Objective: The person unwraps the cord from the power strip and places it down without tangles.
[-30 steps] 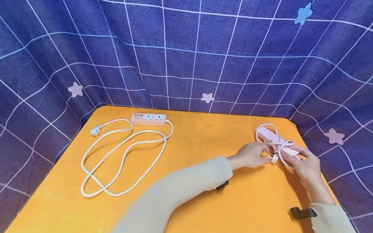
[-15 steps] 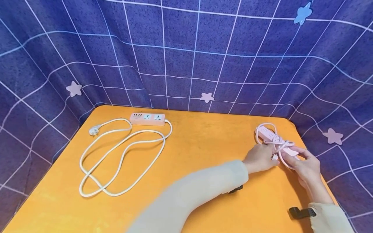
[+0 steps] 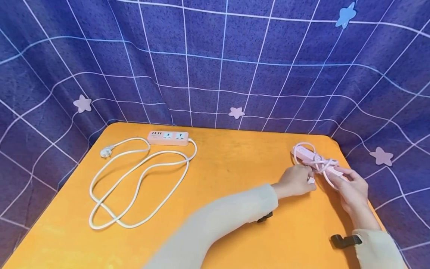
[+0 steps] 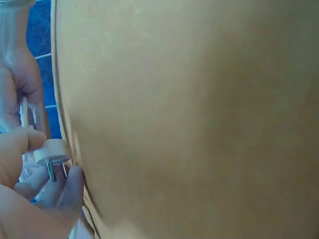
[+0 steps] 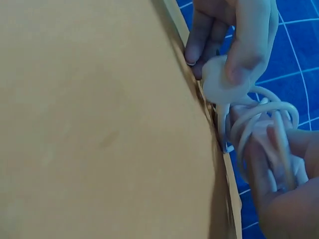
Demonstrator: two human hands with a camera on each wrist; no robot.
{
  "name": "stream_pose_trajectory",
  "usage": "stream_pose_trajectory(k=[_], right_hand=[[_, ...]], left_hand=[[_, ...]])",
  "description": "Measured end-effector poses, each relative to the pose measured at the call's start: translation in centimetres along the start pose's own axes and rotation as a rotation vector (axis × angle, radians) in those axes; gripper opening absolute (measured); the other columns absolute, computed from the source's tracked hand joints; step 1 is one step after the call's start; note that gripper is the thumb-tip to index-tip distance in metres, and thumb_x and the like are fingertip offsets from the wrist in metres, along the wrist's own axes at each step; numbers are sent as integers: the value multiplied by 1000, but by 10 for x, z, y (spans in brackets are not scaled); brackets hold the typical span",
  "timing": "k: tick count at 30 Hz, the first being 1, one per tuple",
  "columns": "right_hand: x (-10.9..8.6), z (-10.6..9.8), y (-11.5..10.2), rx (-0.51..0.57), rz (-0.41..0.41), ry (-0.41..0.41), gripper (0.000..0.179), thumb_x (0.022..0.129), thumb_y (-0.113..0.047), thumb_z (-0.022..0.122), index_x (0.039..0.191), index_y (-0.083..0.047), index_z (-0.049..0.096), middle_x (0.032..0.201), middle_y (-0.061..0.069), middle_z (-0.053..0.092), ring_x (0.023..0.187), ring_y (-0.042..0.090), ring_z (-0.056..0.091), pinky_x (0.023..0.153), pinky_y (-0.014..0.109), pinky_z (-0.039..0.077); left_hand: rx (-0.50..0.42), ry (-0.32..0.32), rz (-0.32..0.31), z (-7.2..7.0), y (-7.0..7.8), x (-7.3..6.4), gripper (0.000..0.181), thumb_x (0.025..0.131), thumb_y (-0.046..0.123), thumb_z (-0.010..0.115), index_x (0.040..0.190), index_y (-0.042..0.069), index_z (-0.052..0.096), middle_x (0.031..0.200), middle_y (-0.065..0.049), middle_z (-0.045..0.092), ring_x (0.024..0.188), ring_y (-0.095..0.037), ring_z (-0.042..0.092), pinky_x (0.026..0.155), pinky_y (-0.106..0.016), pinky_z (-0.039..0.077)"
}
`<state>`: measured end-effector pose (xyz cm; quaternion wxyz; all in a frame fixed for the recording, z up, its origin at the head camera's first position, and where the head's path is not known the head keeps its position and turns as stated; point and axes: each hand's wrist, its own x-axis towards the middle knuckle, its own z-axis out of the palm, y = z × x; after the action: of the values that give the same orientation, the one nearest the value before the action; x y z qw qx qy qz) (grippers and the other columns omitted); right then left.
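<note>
My right hand [image 3: 353, 188] grips the near end of a pink power strip [image 3: 304, 152] at the table's right side. Its own pale cord [image 3: 321, 164] is wound round the strip's middle in loose loops. Beside it, my left hand [image 3: 295, 181] pinches the white plug [image 4: 52, 151] of that cord between thumb and fingers. In the left wrist view the plug's metal pins [image 4: 52, 170] point toward the curled fingertips. The right wrist view shows the plug's round back under the left thumb, and the wound cord [image 5: 266, 112] close to the right hand's fingers.
A second pink power strip [image 3: 168, 138] lies at the back left of the orange table [image 3: 228, 157]. Its white cord [image 3: 136, 194] spreads in wide loops toward the front, ending in a white plug [image 3: 106, 151]. A blue grid-patterned curtain [image 3: 208, 67] stands behind the table.
My left hand has moved right to the plug and closed its fingers on it, then drawn slightly back left. The right hand keeps its grip on the strip.
</note>
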<state>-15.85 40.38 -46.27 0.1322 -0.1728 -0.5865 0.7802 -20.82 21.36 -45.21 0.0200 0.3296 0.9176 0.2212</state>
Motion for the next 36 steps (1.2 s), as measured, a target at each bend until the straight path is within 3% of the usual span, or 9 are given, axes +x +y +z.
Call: stream_pose_trajectory(k=[8,13,20,27,36], right_hand=[[6,24,-6,134,-60,-11,26,89,17,74,96,-8,71,104,-2,70,83,7,75,70,21,62],[6,48,-8,223,-132,-54,27,87,24,68,93,-2,68,110,3,66,84,12,76,70,23,62],[5,97,-18,355,-205,-125,27,86,28,62,89,1,65,107,9,67,87,16,76,71,25,63],[6,142,-19,370,-249,-260,31,86,31,56,88,0,64,107,10,68,93,18,75,79,32,64],[8,189,-17,374,-236,-371,35,87,31,58,87,-3,64,107,8,69,97,18,74,85,36,64]], left_hand=[[-99,-6,6,-24,-21,-16,25,90,39,80,107,26,67,103,15,60,92,0,55,77,-13,41],[-197,43,7,-42,-48,-28,28,89,36,81,110,24,67,105,15,66,95,-2,59,80,-13,44],[-364,112,-29,-78,-84,-53,28,86,27,81,107,27,63,102,15,69,94,-5,64,83,-21,50],[-378,150,-31,-108,-110,-80,28,88,20,78,115,21,68,107,11,69,101,-10,62,90,-29,50],[-413,233,-56,-129,-138,-113,27,88,16,75,114,13,68,113,3,65,102,-12,62,93,-30,51]])
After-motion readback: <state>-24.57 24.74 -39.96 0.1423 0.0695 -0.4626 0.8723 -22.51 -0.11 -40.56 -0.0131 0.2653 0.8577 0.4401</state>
